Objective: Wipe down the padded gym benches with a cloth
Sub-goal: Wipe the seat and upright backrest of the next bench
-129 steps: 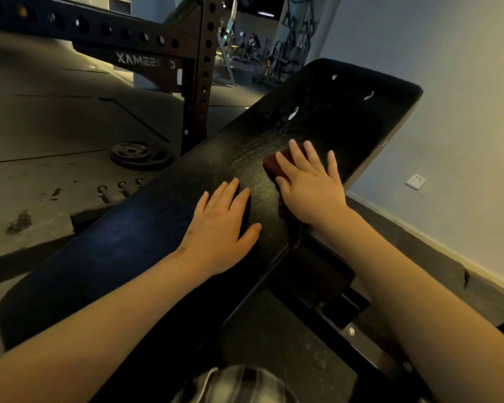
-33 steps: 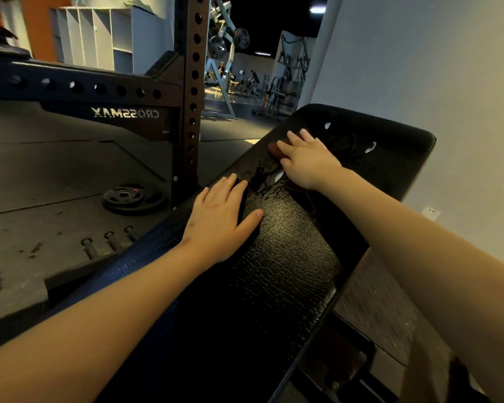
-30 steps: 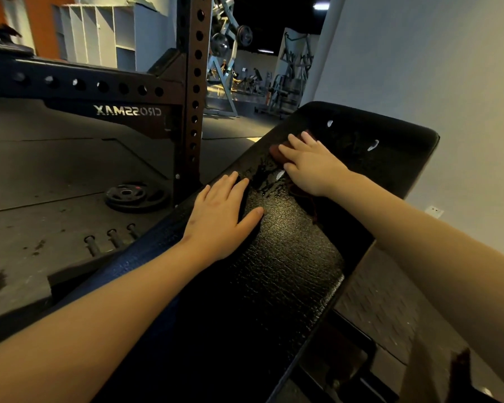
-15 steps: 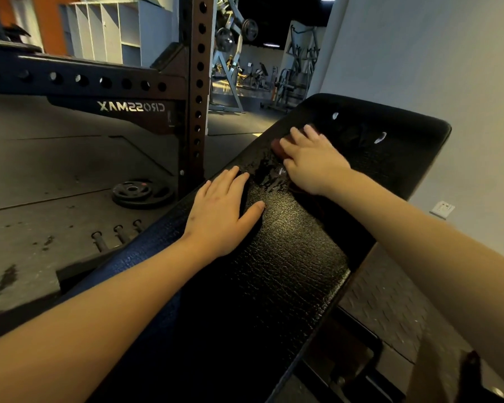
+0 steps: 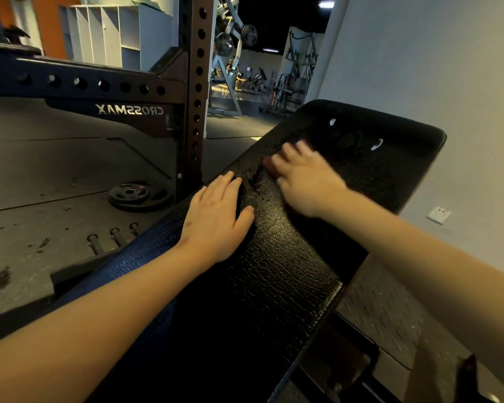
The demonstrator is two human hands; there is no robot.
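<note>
Left hand (image 5: 216,219) lies flat, fingers straight, on the bench pad (image 5: 274,274), bracing. Right hand (image 5: 303,181) is just ahead of it, blurred, fingers seemingly spread flat on a reddish cloth (image 5: 269,167), pressing it to the pad. Only a sliver of cloth shows by the fingers. Hands are apart, neither gripping. Pad's long axis runs from near the body away and rightward, to its rounded far end by the wall (image 5: 419,68). Right hand is nearer that end, so it likely takes the next strokes outward while the left steadies.

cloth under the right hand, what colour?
Reddish-brown cloth, mostly hidden; head view.
</note>
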